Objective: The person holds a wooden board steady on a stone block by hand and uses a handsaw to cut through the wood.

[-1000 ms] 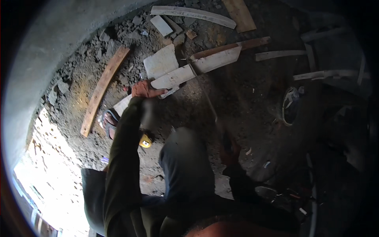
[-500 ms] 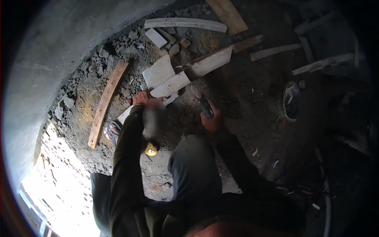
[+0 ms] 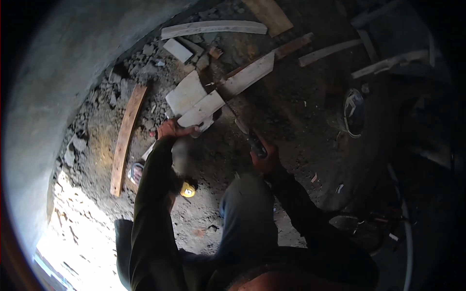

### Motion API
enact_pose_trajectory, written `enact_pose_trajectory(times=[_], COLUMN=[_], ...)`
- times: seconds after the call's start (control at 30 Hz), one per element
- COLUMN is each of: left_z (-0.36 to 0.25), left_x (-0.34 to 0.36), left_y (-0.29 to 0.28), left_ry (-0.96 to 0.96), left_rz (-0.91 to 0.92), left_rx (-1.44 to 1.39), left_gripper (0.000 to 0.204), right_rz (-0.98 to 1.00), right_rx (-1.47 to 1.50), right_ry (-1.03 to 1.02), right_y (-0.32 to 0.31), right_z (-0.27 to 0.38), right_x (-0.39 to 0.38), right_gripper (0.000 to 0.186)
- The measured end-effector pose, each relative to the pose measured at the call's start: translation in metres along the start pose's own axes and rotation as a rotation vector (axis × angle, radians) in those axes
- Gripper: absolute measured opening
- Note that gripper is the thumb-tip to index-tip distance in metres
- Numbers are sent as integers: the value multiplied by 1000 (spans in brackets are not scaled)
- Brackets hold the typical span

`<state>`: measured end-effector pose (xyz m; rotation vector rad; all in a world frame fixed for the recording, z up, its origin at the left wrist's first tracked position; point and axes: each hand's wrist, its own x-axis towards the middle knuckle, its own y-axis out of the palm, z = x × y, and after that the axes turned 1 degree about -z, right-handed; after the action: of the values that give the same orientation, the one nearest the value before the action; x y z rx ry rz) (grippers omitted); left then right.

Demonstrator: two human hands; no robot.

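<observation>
A pale wooden board (image 3: pixel 200 109) lies at the middle, its near left end under my left hand (image 3: pixel 171 130). That hand is closed on the end, thumb stretched along its near edge. My right hand (image 3: pixel 266 157) is wrapped around the dark handle of a handsaw (image 3: pixel 238 121). The thin blade runs up and left from the handle to the gap between this board and another pale board (image 3: pixel 248 75). Just behind, a broad flat pale block (image 3: pixel 187 93) touches the held board. A yellow tape measure (image 3: pixel 188 189) rests on the ground near my left forearm.
A brown plank (image 3: pixel 128 140) lies at the left beside rubble and a curved concrete wall (image 3: pixel 63 82). Wood strips (image 3: pixel 213 29) and a wide plank (image 3: pixel 269 17) lie at the back. A bucket-like container (image 3: pixel 353 112) stands at the right. A sandalled foot (image 3: pixel 136 172) is near my left arm.
The saw and my right hand have drawn back down and to the right, with more blade showing. My left hand stays on the board. The whole view has shifted slightly.
</observation>
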<state>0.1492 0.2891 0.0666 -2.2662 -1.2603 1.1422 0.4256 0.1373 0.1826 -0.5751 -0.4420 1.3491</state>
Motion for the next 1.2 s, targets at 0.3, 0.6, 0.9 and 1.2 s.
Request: enact_pose_trajectory(times=[0.3, 0.6, 0.9, 1.2], left_z=[-4, 6, -46, -30], left_x=[12, -4, 21, 33], left_y=[3, 13, 86, 105], left_ry=[-169, -23, 309, 108], left_rz=[191, -46, -578, -510], left_rx=[188, 150, 417, 385], left_gripper=[92, 91, 84, 50], right_rz=[270, 121, -21, 51], right_rx=[-112, -127, 75, 3], right_ry=[361, 163, -55, -36], right_y=[-20, -7, 8, -61], right_z=[24, 37, 8, 18], right_x=[7, 7, 5, -73], right_gripper=[59, 54, 50, 52])
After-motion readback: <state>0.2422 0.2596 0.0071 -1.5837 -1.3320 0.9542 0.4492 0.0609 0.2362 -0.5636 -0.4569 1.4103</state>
